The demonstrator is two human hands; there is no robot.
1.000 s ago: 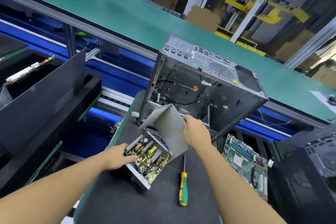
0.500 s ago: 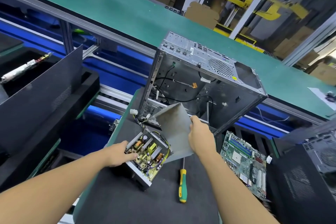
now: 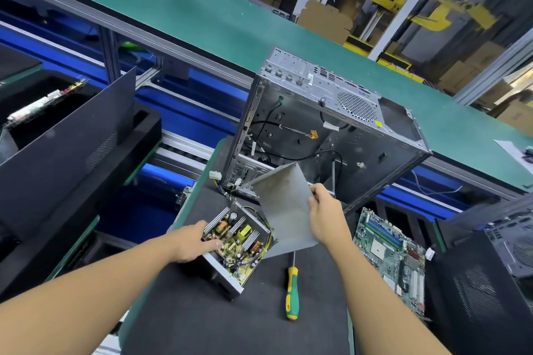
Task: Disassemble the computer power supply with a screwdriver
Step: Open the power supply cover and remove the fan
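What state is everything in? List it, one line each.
Power supply: open, circuit board exposed, left hand holds it.
Cover: raised, tilted, right hand grips it.
Screwdriver: lying on the mat, untouched.
Computer case: side open, standing.
Motherboard: outside the case, beside the mat.

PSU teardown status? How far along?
Done: the metal cover is lifted off the power supply, exposing the circuit board. In hand: the right hand grips the cover and the left hand holds the power supply's housing; the screwdriver lies on the mat. Left: the board sits in its housing with wires attached, not yet removed.
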